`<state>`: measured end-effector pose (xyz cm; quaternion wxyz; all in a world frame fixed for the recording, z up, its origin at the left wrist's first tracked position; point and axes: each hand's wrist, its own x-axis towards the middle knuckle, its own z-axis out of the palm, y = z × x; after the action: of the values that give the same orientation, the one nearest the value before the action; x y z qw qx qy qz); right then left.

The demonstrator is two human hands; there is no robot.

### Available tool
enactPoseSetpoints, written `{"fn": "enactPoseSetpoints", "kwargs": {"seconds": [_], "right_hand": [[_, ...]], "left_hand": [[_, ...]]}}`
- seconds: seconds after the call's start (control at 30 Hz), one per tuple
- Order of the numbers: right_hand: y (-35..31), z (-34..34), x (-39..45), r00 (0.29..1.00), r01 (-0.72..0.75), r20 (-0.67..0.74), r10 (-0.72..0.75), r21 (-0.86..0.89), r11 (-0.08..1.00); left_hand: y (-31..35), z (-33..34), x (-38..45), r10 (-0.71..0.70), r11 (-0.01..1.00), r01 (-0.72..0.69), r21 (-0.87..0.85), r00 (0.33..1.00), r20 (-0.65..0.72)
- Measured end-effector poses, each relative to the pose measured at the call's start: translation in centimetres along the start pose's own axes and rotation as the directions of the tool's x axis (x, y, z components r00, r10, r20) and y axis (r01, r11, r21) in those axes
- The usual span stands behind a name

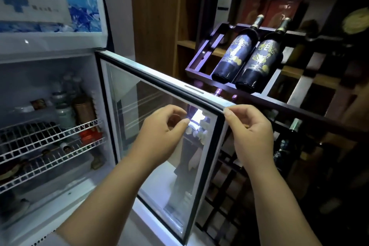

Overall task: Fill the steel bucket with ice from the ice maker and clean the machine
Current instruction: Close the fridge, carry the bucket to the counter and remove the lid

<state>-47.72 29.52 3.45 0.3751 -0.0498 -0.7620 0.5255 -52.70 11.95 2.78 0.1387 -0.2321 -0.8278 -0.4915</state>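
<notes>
No steel bucket or ice maker is in view. In front of me stands a white display fridge with its glass door swung open towards me. My right hand grips the door's upper outer corner, thumb on the frame and fingers curled behind the edge. My left hand hovers in front of the inner side of the glass near that corner. Its fingers are curled, thumb close to the index finger, and nothing shows in them.
Inside the fridge, white wire shelves carry jars, bottles and cans. To the right stands a dark wooden wine rack, with two dark wine bottles lying tilted on its top tier. A wooden shelf unit stands behind.
</notes>
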Motion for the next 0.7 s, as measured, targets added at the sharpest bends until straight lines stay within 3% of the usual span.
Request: {"fn": "enactPoseSetpoints", "kwargs": {"seconds": [0.17,0.3,0.5,0.7], "right_hand": [[2.7,-1.3,1.9,0.999,-0.051,0.012,0.053,-0.086,0.995],[3.5,-1.6,3.0,0.986,-0.096,0.120,0.114,-0.140,0.985],[4.7,-1.2,3.5,0.931,-0.249,0.274,0.241,-0.004,0.968],[5.2,-1.0,2.9,0.944,-0.210,0.266,0.196,0.026,0.977]], "left_hand": [[1.7,2.7,2.8,0.075,0.993,-0.072,0.098,0.997,-0.033],[2.3,4.3,4.4,0.087,0.985,-0.087,0.149,0.996,0.005],[1.7,5.9,5.2,0.067,0.974,-0.088,0.209,0.992,0.108],[1.4,5.7,4.4,0.050,0.974,-0.070,0.213,0.994,0.098]]}}
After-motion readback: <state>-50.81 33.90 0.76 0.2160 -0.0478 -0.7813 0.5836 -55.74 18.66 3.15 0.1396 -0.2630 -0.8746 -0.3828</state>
